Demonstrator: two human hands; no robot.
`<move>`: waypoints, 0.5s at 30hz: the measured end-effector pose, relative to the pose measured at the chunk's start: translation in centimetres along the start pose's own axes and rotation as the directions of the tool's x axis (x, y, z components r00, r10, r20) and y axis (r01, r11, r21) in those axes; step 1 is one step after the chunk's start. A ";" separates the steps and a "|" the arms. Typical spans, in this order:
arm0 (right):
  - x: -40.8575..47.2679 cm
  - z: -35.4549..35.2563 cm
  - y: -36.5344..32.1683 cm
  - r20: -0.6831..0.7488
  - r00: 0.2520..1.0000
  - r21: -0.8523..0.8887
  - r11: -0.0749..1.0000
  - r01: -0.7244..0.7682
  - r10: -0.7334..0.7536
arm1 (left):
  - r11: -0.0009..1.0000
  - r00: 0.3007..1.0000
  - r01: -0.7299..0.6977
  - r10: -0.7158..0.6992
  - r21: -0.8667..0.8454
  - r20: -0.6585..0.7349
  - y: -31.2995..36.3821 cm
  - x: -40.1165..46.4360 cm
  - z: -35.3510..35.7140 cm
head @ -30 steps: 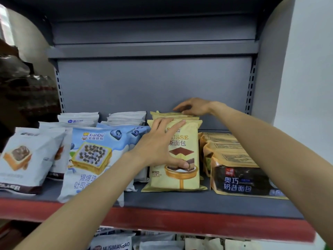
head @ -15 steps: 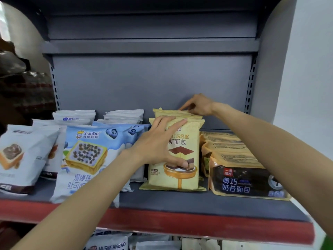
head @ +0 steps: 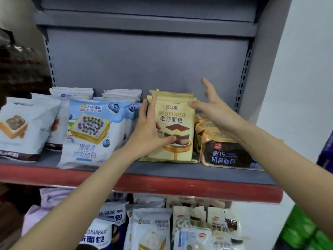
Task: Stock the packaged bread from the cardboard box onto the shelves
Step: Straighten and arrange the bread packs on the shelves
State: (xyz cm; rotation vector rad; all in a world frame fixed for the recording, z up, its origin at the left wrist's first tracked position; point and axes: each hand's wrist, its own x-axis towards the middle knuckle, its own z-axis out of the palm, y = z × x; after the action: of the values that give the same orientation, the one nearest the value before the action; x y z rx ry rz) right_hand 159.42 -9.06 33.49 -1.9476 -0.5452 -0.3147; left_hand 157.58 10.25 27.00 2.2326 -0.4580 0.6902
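At the far left edge of the grey shelf [head: 162, 168], white toast packets [head: 23, 127] are stood in a leaning row. Beside them, toward the middle, a pale blue blueberry bread packet [head: 90, 130] is propped upright near the red front lip, with more white packets [head: 122, 94] stacked behind it against the back panel. Just right of it, the yellow mousse bread packets [head: 177, 127] are stood upright in a short row, front to back, in the middle of the shelf. The left hand [head: 149, 130] is laid flat against the left side of the front mousse packet, fingers straight and pointing up, thumb stretched across the printed cake. The right hand [head: 210, 105] is held spread, fingers apart; its lower fingertips are seen at the upper right corner of the same packet, though contact cannot be told for certain. At the right end, dark packets with orange trim [head: 225, 152] are laid slanting. On the lower shelf, further bread packets [head: 149, 230] are seen.
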 end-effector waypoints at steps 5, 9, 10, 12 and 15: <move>0.2 2.9 0.1 0.066 0.993 -0.167 0.982 -0.088 0.101 | 0.996 0.979 0.079 -0.069 -0.046 0.192 -1.0 -0.2 0.3; -0.2 4.5 -0.3 0.003 0.994 -0.265 0.959 -0.102 0.107 | 0.977 0.966 0.118 -0.071 -0.179 0.248 -1.8 0.5 0.4; -0.3 4.7 -0.3 -0.011 0.995 -0.280 0.955 -0.100 0.101 | 0.975 0.966 0.122 -0.074 -0.184 0.249 -1.8 0.5 0.4; -0.4 5.0 -0.5 -0.030 0.996 -0.307 0.947 -0.094 0.089 | 0.975 0.967 0.127 -0.080 -0.183 0.242 -1.9 0.6 0.4; -0.6 5.1 -0.4 -0.052 0.997 -0.305 0.950 -0.074 0.062 | 0.973 0.969 0.121 -0.074 -0.194 0.236 -2.0 0.6 0.5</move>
State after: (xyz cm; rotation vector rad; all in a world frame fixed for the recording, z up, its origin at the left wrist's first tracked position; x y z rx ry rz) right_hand 158.57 -4.48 31.34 -2.2490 -0.4189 -0.4149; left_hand 159.29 11.12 25.93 2.1267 -0.5033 0.3195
